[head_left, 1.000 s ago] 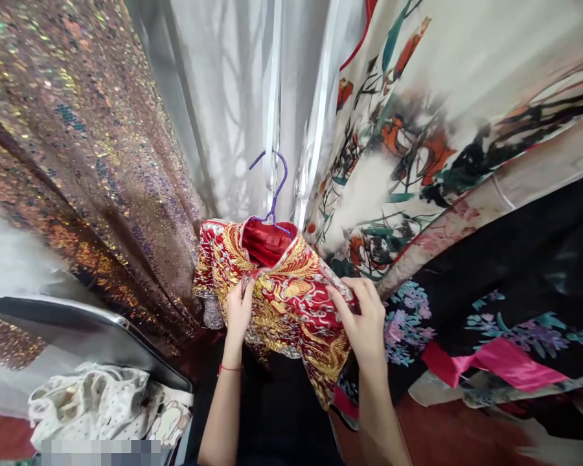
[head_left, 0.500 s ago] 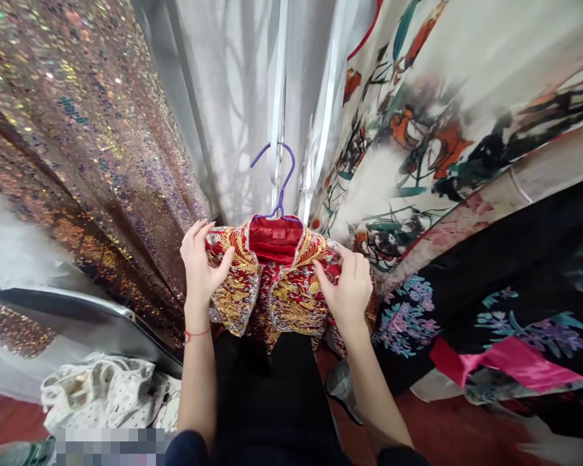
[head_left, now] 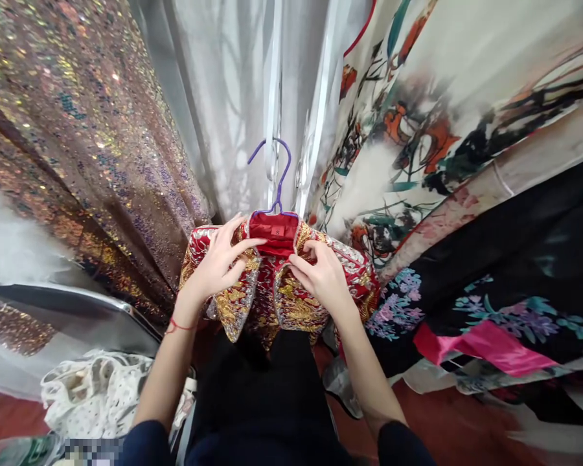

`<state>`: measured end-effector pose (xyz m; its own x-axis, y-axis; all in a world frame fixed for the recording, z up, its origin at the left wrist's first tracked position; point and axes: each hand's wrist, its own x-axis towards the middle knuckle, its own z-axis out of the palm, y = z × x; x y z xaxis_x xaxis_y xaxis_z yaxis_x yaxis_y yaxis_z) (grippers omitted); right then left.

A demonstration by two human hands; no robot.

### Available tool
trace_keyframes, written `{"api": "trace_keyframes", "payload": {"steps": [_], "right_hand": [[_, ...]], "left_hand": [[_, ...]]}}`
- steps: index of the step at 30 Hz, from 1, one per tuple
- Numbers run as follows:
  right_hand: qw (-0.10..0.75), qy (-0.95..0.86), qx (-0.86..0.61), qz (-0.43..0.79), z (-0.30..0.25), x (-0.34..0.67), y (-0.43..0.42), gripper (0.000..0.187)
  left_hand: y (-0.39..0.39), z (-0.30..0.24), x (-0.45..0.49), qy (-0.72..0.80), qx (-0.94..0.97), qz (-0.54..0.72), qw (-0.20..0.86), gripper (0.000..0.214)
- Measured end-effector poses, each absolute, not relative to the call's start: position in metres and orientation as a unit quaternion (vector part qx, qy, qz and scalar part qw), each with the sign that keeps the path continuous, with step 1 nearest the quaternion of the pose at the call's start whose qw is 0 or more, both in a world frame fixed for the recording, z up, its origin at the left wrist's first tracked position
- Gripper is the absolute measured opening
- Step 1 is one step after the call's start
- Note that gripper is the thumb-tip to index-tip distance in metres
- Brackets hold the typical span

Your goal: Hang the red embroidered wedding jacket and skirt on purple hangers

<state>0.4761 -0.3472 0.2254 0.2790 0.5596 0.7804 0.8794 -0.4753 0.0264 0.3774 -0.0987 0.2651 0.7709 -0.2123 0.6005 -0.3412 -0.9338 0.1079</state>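
Note:
A red jacket (head_left: 298, 301) with gold and silver embroidery hangs on a purple hanger (head_left: 285, 171), its front parted. Inside the collar shows a red satin lining with a small label (head_left: 278, 231) marked S. My left hand (head_left: 218, 259) is at the collar's left side, its index finger reaching over the edge onto the lining and its thumb lower on the front panel. My right hand (head_left: 323, 275) pinches the opposite collar edge between thumb and fingers. Some of the left fingertips are hard to make out against the embroidery.
A sequined fabric (head_left: 102, 129) hangs at left, a printed white garment (head_left: 418, 129) at right. Near it hangs a black garment (head_left: 466, 259) with purple flowers and a pink ribbon (head_left: 495, 346). White spotted cloth (head_left: 92, 395) lies bundled at lower left, beside a dark chair-like edge (head_left: 78, 301).
Both hands have moved inward from the jacket's shoulders to the collar edges. The left front panel is now folded at a different angle, and the shoulders show uncovered.

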Motion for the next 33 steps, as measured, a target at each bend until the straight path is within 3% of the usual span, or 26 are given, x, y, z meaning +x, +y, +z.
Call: {"api": "trace_keyframes", "payload": {"steps": [7, 10, 14, 16, 22, 28, 33], "right_hand": [[0.153, -0.47, -0.797, -0.347, 0.223, 0.48, -0.335, 0.024], [0.236, -0.456, -0.8, -0.311, 0.232, 0.489, -0.33, 0.027], [0.435, -0.411, -0.735, -0.318, 0.252, 0.505, -0.329, 0.028], [0.472, -0.4, -0.719, -0.317, 0.255, 0.511, -0.328, 0.026], [0.378, -0.407, -0.752, -0.354, 0.236, 0.513, -0.316, 0.034], [0.402, -0.36, -0.745, -0.392, 0.219, 0.514, -0.295, 0.037], [0.375, -0.364, -0.76, -0.387, 0.19, 0.504, -0.289, 0.036]], "left_hand": [[-0.088, 0.274, 0.396, -0.171, 0.939, 0.291, 0.064, 0.012], [-0.103, 0.287, 0.396, -0.144, 0.926, 0.339, 0.082, 0.012], [-0.121, 0.305, 0.398, -0.106, 0.897, 0.409, 0.126, 0.013], [-0.124, 0.304, 0.406, -0.086, 0.898, 0.409, 0.139, 0.016], [-0.125, 0.275, 0.426, -0.013, 0.903, 0.408, 0.133, 0.023], [-0.141, 0.265, 0.419, 0.001, 0.886, 0.448, 0.12, 0.022], [-0.139, 0.252, 0.421, -0.024, 0.888, 0.449, 0.099, 0.031]]}}
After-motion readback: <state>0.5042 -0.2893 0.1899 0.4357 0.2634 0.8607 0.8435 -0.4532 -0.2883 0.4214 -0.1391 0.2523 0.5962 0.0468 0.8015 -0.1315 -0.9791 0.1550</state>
